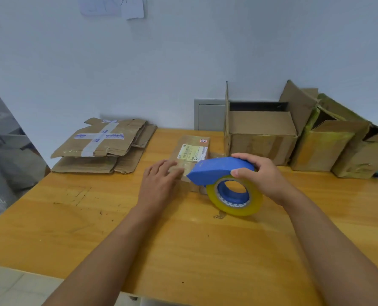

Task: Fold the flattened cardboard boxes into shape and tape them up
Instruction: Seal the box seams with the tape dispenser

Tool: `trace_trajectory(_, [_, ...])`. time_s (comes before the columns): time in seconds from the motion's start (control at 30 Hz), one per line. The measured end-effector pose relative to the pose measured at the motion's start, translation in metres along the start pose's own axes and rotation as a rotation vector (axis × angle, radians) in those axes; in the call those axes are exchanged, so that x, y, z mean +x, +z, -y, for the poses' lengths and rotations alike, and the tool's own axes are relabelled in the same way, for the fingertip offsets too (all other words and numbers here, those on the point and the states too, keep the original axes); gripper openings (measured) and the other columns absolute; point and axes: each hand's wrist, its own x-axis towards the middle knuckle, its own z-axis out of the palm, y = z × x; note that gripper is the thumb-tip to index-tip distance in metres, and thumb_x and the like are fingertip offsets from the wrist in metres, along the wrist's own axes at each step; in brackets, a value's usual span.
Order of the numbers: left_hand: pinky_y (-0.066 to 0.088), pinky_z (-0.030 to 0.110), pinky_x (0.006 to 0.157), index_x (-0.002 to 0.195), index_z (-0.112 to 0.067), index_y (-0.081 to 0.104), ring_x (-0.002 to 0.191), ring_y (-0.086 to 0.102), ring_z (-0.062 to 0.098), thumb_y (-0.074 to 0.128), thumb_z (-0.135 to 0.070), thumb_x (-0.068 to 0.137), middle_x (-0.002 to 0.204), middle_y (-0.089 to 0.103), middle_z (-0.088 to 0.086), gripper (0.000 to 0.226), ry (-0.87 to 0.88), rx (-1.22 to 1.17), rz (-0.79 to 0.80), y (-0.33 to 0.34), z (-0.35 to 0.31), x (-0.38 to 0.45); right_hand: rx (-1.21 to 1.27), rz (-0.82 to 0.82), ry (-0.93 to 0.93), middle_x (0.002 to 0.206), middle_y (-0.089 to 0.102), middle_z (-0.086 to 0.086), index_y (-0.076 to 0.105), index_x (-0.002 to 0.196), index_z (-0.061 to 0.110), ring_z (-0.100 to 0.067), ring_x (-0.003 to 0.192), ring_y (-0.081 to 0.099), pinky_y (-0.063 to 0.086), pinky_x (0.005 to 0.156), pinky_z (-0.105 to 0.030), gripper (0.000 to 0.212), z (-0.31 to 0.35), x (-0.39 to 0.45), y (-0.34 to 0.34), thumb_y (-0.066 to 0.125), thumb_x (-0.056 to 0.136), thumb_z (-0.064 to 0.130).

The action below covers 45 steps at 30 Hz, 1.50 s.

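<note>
A small cardboard box with a shipping label lies in the middle of the wooden table. My left hand rests flat on the box's near end, fingers straight. My right hand grips a blue tape dispenser that carries a roll of clear yellowish tape. The dispenser's front edge sits at the near end of the box, right beside my left fingers. A stack of flattened cardboard boxes lies at the table's back left.
Three folded cardboard boxes stand along the back right: an open one and two with yellowish tape. A grey wall panel is behind the table. Grey fabric fills the left edge.
</note>
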Motion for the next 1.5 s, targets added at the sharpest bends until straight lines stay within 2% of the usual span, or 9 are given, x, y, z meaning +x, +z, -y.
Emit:
trace_trajectory(0.2, [0.047,0.044,0.1,0.134,-0.012,0.059,0.122,0.056,0.029,0.074,-0.022,0.085,0.132,0.061,0.009,0.052,0.106,-0.049,0.009,0.009,-0.005,-0.007,-0.044,-0.007,-0.021,0.118,0.06,0.023,0.062,0.116,0.052,0.001,0.101,0.06,0.048,0.08,-0.022,0.054,0.002,0.005,0.008,0.069,0.064,0.065])
trace_trajectory(0.4, [0.028,0.043,0.111,0.118,-0.025,0.066,0.123,0.054,0.017,0.075,-0.053,0.081,0.124,0.064,-0.004,0.047,-0.129,-0.095,-0.063,0.019,-0.022,-0.007,-0.053,0.042,-0.011,0.111,0.055,0.027,0.059,0.109,0.061,0.01,0.093,0.058,0.048,0.072,-0.016,0.047,0.002,0.004,0.005,0.071,0.064,0.063])
trace_trajectory(0.73, [0.028,0.044,0.109,0.103,-0.024,0.068,0.114,0.056,0.016,0.078,-0.042,0.079,0.114,0.065,-0.005,0.031,-0.204,-0.043,-0.052,0.018,-0.032,-0.001,-0.08,0.076,-0.04,0.121,0.058,0.03,0.062,0.115,0.057,0.017,0.102,0.055,0.045,0.07,-0.005,0.059,-0.006,-0.014,-0.032,0.071,0.058,0.066])
trace_trajectory(0.87, [0.033,0.041,0.106,0.109,-0.023,0.067,0.116,0.054,0.019,0.078,-0.043,0.079,0.118,0.064,-0.002,0.038,-0.206,-0.046,-0.003,0.016,-0.033,-0.001,-0.186,0.12,-0.046,0.125,0.058,0.022,0.059,0.124,0.052,0.002,0.108,0.057,0.046,0.082,-0.016,0.068,-0.004,-0.008,-0.029,0.065,0.06,0.072])
trace_trajectory(0.93, [0.034,0.038,0.105,0.116,-0.023,0.066,0.121,0.051,0.019,0.074,-0.042,0.081,0.124,0.062,-0.002,0.041,-0.179,-0.062,0.034,0.012,-0.03,-0.003,-0.264,0.143,-0.053,0.125,0.058,0.016,0.059,0.128,0.048,-0.005,0.107,0.058,0.049,0.089,-0.029,0.072,0.0,0.002,-0.023,0.062,0.061,0.074])
trace_trajectory(1.03, [0.028,0.034,0.107,0.124,-0.025,0.061,0.128,0.046,0.018,0.057,-0.032,0.081,0.131,0.058,-0.003,0.044,-0.149,-0.104,0.106,0.006,-0.025,-0.005,-0.317,0.183,-0.046,0.12,0.058,0.019,0.061,0.128,0.045,-0.002,0.102,0.057,0.046,0.085,-0.028,0.073,0.01,0.015,-0.019,0.06,0.062,0.076])
trace_trajectory(1.2, [0.022,0.027,0.106,0.123,-0.024,0.064,0.124,0.044,0.014,0.041,-0.029,0.082,0.128,0.059,-0.004,0.047,-0.158,-0.217,0.124,0.0,-0.021,-0.001,-0.306,0.211,-0.029,0.106,0.065,0.02,0.069,0.098,0.048,-0.005,0.098,0.061,0.049,0.081,-0.025,0.046,0.03,0.03,-0.016,0.06,0.06,0.073])
trace_trajectory(1.33, [0.025,0.025,0.099,0.112,-0.022,0.07,0.112,0.048,0.014,0.026,-0.04,0.083,0.113,0.06,-0.006,0.055,-0.18,-0.295,0.104,-0.004,-0.024,0.007,-0.384,0.185,0.015,0.108,0.062,0.02,0.069,0.116,0.039,-0.002,0.097,0.058,0.045,0.077,-0.024,0.071,0.031,0.032,-0.022,0.061,0.057,0.075])
trace_trajectory(1.5, [0.026,0.027,0.091,0.096,-0.023,0.071,0.099,0.051,0.014,0.028,-0.053,0.084,0.096,0.058,-0.009,0.054,-0.262,-0.285,0.09,-0.004,-0.031,0.015,-0.445,0.164,0.053,0.111,0.063,0.014,0.067,0.119,0.037,-0.007,0.1,0.059,0.048,0.08,-0.027,0.067,0.017,0.018,-0.03,0.063,0.061,0.07])
